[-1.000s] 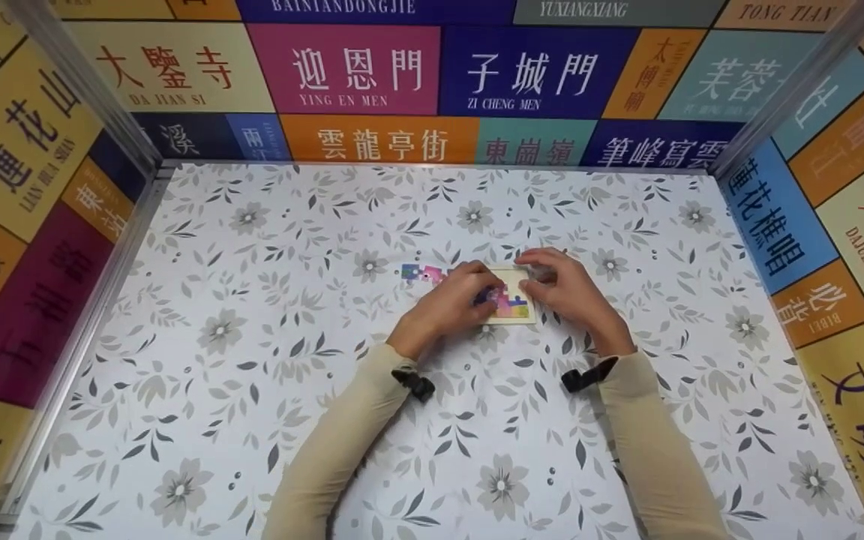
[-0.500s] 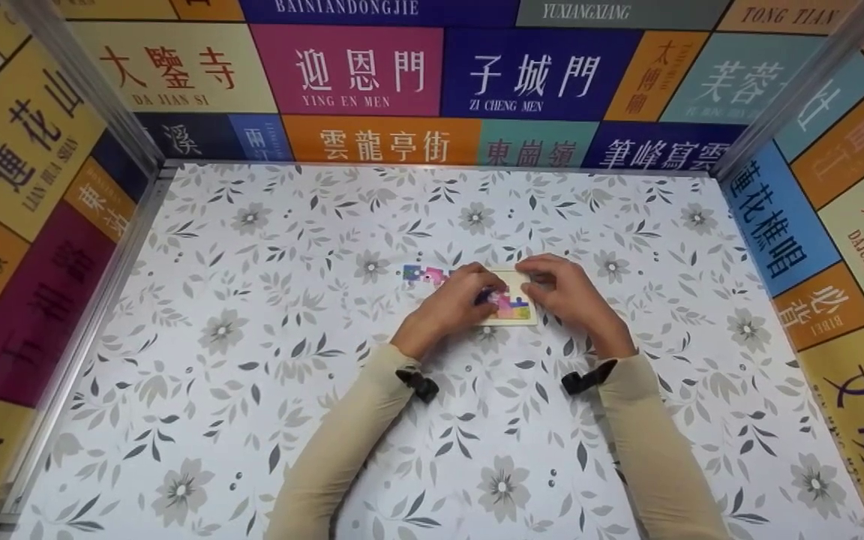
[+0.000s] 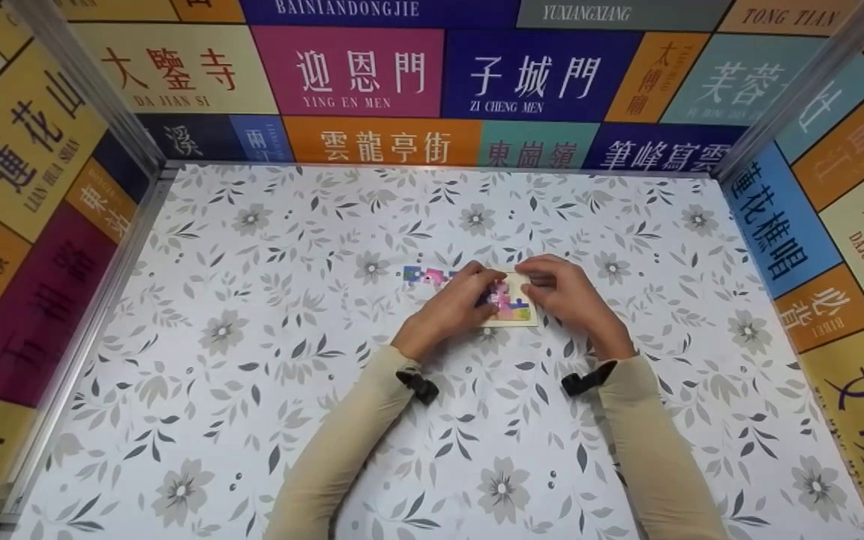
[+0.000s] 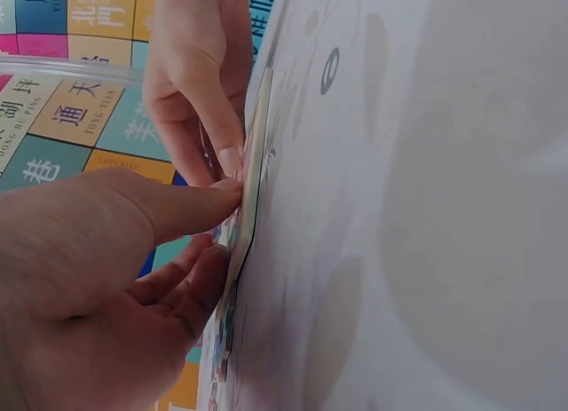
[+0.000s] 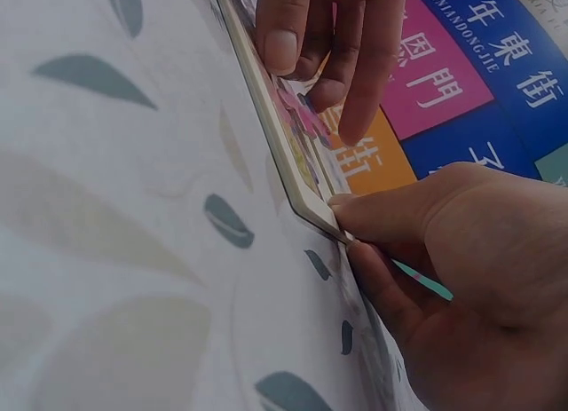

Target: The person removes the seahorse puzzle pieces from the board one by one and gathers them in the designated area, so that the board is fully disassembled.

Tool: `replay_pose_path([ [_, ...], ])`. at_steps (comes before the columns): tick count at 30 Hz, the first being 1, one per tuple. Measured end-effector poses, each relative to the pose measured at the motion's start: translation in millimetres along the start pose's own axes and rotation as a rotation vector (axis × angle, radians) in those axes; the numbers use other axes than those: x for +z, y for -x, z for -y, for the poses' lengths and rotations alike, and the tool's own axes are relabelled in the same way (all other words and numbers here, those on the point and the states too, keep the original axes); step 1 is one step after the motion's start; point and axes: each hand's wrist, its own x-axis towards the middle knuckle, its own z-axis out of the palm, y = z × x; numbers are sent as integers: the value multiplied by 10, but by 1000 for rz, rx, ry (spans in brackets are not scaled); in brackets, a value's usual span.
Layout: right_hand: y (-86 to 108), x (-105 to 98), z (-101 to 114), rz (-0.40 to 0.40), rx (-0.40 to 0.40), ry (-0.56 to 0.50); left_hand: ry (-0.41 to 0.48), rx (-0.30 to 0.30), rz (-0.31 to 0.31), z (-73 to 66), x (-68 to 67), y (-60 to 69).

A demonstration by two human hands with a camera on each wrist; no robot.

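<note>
A small cream-framed jigsaw puzzle board (image 3: 520, 285) lies mid-table, partly filled with pink, purple and yellow pieces; its upper right part shows bare cream. My left hand (image 3: 447, 304) is bent over its left side, thumb at the near side and fingers farther back, touching it. Whether a piece is pinched under those fingers is hidden. At the board's right edge is my right hand (image 3: 571, 296); in the right wrist view its thumb (image 5: 382, 211) and index finger pinch the board's edge. Loose jigsaw pieces (image 3: 433, 277) lie left of the board, some partly behind my left hand.
A white tablecloth (image 3: 252, 420) with grey flowers and leaves covers the table. Colourful panels (image 3: 346, 71) with Chinese lettering stand along the back and both sides. Each wrist wears a black strap-on camera (image 3: 418, 384).
Both hands stay almost in place at the board. The left fingers shift slightly, and the whole head view drifts a little.
</note>
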Motion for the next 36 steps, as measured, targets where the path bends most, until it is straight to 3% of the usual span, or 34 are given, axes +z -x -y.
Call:
replay_pose_path([
  [14,-4,3,1,-2,31,7,20,-33,-19,-17,0,-10],
  [26,9,-10,-8,-6,28,10,-29,54,-70,-38,17,-29],
  [36,23,-10,-2,-3,44,22,-94,53,-115,-46,40,-23],
])
